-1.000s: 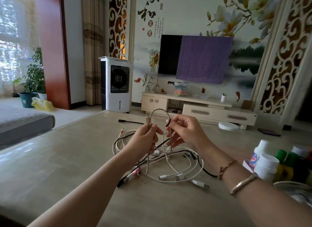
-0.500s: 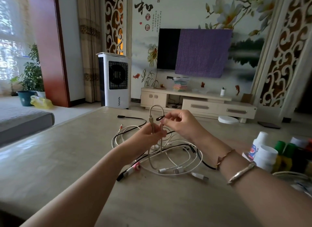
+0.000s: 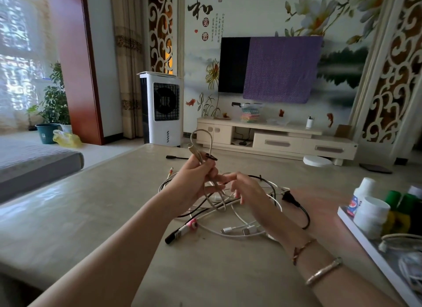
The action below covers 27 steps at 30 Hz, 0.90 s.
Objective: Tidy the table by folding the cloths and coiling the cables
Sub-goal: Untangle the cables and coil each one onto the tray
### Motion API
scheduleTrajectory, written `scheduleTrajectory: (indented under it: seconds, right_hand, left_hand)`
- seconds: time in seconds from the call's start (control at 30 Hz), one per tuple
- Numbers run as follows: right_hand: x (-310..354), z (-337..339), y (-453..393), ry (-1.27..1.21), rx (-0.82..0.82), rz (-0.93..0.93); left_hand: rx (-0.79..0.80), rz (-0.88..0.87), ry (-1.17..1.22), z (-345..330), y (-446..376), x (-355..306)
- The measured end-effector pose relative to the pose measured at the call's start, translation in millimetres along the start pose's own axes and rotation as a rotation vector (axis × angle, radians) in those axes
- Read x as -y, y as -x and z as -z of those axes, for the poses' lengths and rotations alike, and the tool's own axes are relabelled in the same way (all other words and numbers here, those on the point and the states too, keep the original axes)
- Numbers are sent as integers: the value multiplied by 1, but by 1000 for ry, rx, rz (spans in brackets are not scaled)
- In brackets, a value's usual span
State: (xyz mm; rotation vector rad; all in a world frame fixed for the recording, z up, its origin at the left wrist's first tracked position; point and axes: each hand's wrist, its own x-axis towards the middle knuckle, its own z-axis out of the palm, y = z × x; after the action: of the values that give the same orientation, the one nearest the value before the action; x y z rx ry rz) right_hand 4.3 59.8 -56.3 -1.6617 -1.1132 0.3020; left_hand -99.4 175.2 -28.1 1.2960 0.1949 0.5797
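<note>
My left hand [image 3: 194,181] grips a beige braided cable [image 3: 202,137] above the table, with its small loop sticking up over my fingers. The cable's free length hangs down into the tangle. My right hand [image 3: 245,189] hovers just right of the left, lower down, fingers loosely spread among the strands; what it holds, if anything, is unclear. Beneath both hands lies a tangled pile of white and black cables [image 3: 228,217] on the beige table [image 3: 96,215]. A black plug [image 3: 291,198] and a pink-tipped connector [image 3: 190,225] lie in the pile.
A white tray [image 3: 365,240] at the right edge holds white bottles [image 3: 371,213], green-capped bottles and more cable. A black cable end [image 3: 173,157] lies further back on the table. A grey cushion sits left; an air cooler and a TV cabinet stand beyond.
My right hand let go of the black tie at the loop's top and dropped lower toward the pile. The loop stays in my left hand, now tighter.
</note>
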Motion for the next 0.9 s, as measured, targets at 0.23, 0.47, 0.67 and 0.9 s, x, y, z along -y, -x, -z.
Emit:
scheduleTrajectory:
  seconds: [0.23, 0.47, 0.67, 0.9]
  right_hand:
    - [-13, -9, 2, -45, 37, -148]
    - [-12, 6, 8, -230, -44, -172]
    - [-9, 31, 8, -973, -209, -292]
    - [-9, 45, 13, -947, -217, -309]
  left_hand:
    - [153, -28, 232, -5, 8, -9]
    - [144, 44, 192, -6, 15, -15]
    - [1, 126, 79, -5, 12, -12]
    - [-32, 250, -157, -5, 13, -6]
